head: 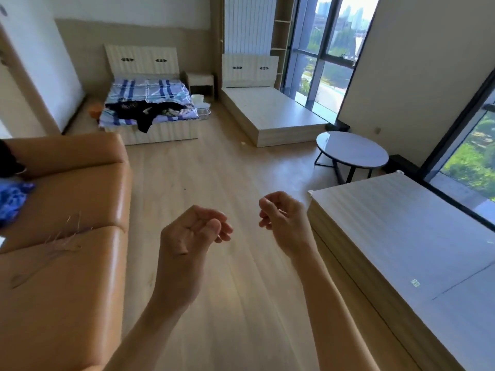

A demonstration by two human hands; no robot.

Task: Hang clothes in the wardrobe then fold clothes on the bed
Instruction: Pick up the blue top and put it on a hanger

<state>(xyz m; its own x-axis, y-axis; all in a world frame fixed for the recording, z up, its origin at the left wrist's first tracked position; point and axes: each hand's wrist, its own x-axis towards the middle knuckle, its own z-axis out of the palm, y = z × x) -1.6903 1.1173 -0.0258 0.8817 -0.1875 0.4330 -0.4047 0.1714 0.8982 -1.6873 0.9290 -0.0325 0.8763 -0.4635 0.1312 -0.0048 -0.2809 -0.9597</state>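
A bed (160,129) with a blue-and-white checked cover stands across the room at the far left. A heap of dark clothes (146,111) lies on its near end, one piece hanging over the footboard. My left hand (191,231) and my right hand (282,218) are raised in front of me over the wooden floor, far from the bed. Both have loosely curled fingers and hold nothing. Several thin hangers (57,245) lie on the orange sofa (80,183) at my left. No wardrobe is plainly in view.
A blue cloth (13,199) lies on the sofa's left edge. A bare wooden bed frame (273,113) stands at the far right, a round grey table (352,153) nearer, and a pale wooden platform (401,236) at my right by the windows. White containers (202,105) sit beside the bed.
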